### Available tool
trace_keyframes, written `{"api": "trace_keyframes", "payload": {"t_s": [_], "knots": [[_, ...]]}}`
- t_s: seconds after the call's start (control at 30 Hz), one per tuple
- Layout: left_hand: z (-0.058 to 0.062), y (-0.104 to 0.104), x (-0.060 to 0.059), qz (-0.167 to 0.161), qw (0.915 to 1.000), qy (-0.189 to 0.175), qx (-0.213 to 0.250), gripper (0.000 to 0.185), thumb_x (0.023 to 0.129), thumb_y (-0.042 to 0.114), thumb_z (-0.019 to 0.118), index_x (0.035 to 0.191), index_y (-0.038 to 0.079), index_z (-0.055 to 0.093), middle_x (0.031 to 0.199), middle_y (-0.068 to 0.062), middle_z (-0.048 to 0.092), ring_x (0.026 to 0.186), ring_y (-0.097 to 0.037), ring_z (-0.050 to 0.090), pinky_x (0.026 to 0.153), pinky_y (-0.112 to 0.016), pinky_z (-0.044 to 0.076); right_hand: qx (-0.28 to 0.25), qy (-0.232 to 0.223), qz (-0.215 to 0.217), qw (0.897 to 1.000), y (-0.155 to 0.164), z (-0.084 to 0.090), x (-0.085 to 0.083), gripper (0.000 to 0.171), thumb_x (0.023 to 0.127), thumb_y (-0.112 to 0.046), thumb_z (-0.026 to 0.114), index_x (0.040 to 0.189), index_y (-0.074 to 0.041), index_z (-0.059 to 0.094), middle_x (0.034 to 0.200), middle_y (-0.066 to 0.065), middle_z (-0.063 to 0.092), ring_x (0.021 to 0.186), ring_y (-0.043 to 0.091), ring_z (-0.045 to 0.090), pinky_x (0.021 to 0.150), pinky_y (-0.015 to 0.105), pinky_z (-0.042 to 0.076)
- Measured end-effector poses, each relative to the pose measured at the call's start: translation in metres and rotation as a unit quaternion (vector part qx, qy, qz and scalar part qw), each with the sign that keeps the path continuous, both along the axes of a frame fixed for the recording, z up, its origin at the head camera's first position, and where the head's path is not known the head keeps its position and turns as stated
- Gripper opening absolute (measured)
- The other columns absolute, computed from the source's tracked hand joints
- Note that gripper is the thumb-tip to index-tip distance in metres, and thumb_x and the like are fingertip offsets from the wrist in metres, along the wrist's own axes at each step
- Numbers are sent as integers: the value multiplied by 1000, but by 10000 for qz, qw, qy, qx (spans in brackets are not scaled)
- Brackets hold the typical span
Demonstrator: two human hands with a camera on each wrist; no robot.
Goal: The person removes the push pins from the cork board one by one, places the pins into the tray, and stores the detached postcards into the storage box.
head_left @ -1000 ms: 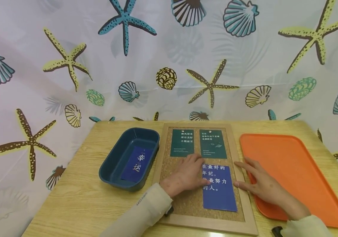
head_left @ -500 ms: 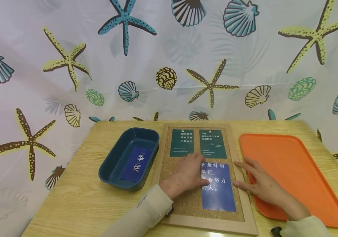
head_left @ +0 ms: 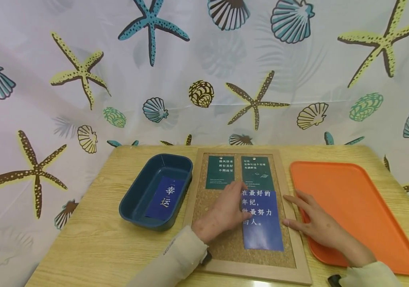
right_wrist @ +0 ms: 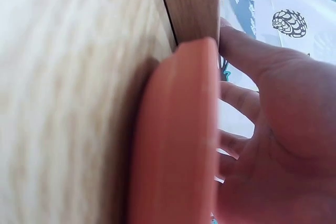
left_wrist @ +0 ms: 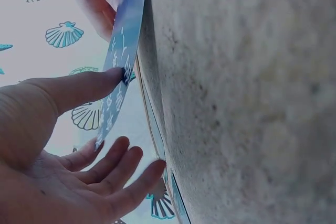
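My left hand pinches a blue card with white Chinese characters by its left edge, over the lower part of a cork board. In the left wrist view the thumb lies on the card, which is slightly bowed and tilted up from the cork. Its top edge overlaps the bottom of the right-hand green card. A second green card is pinned beside that one. My right hand rests with spread fingers at the right side of the board's wooden frame, its fingertips touching it.
Left of the board stands a dark blue bin holding another blue card. To the right lies an orange tray, partly under my right hand. A shell-patterned cloth hangs behind the wooden table.
The blue card in my left hand has moved up the board, its top edge now meeting the right green card's bottom. My right hand has stayed where it was.
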State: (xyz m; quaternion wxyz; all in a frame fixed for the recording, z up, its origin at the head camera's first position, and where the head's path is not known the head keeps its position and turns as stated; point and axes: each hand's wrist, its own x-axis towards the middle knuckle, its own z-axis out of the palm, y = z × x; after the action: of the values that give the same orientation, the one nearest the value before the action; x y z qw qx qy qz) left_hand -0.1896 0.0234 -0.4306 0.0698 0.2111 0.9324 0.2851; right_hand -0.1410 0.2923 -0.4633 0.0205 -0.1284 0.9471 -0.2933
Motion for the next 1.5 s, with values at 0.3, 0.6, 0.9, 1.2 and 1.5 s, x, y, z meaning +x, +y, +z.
{"api": "trace_keyframes", "payload": {"t_s": [0.3,0.6,0.9,1.2,1.5], "knots": [[3,-7,2,78,9921,-293,1220,67,88,2,81,142,11,42,121,-11,62,94,-14,65,71,-20,57,-36,16,26,10000,0,1,-1,74,94,-44,76,155,-11,48,163,36,25,138,63,43,96,74,50],[0,-15,3,23,9798,-331,1972,71,88,-6,76,144,16,37,106,-9,62,72,-5,56,56,-17,49,-81,-31,45,10000,1,0,-1,74,95,-43,75,155,-11,47,164,36,23,139,63,42,96,74,49],[-1,-20,3,-89,9713,-317,2357,72,89,-8,74,145,19,38,98,-7,67,65,-2,54,56,-16,48,-77,18,79,9999,2,0,0,74,95,-42,75,155,-11,47,164,37,23,138,63,43,95,75,49],[-1,-25,4,-47,9685,-269,2476,70,90,-9,70,147,20,40,99,-11,70,58,-5,46,52,-16,40,-76,74,76,9999,1,-1,0,74,94,-42,76,155,-12,47,163,36,25,138,62,44,96,73,50],[-1,-27,6,141,9660,-215,2571,72,94,-6,67,153,26,41,132,-21,66,49,-3,47,49,-15,43,-96,28,48,9999,1,-1,0,74,94,-43,76,155,-12,47,163,36,24,139,62,41,97,75,47]]}}
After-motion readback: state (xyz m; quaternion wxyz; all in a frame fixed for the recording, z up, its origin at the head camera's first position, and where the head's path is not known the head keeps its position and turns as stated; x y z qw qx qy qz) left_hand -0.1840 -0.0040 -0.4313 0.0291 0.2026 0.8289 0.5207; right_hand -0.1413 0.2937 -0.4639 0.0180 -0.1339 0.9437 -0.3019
